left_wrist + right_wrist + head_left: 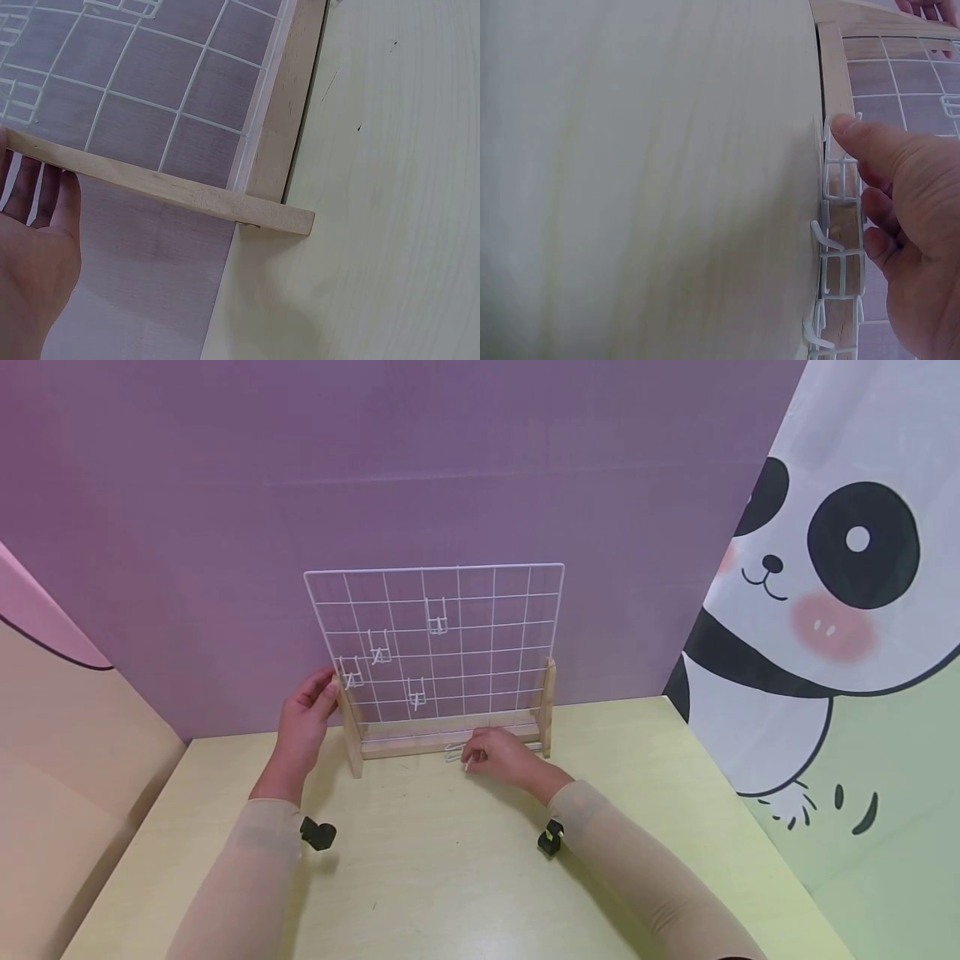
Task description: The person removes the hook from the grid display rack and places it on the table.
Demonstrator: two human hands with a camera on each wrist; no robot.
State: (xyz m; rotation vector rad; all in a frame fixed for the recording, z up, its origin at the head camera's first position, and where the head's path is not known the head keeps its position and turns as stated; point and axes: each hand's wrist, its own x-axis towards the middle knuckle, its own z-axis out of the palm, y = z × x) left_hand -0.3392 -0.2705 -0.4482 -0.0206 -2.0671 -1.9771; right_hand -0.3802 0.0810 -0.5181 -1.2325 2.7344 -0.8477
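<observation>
A white wire grid panel (450,567) stands upright in a wooden stand, with several white wire hooks hanging on it, one of them a hook (437,627) high near the middle. My left hand (306,720) grips the stand's left wooden upright (161,182), thumb in front and fingers behind. Low at the front of the base board (405,746), my right hand (497,755) pinches a white wire hook (843,180), partly covered by the thumb. More loose hooks (843,253) lie in a row along that board, just beside the right hand.
Under the stand is a pale wooden table (420,877). Behind it hangs a purple cloth backdrop (450,460). A panda-printed sheet (787,735) covers the right side. The stand's right wooden upright (550,706) rises past the right hand.
</observation>
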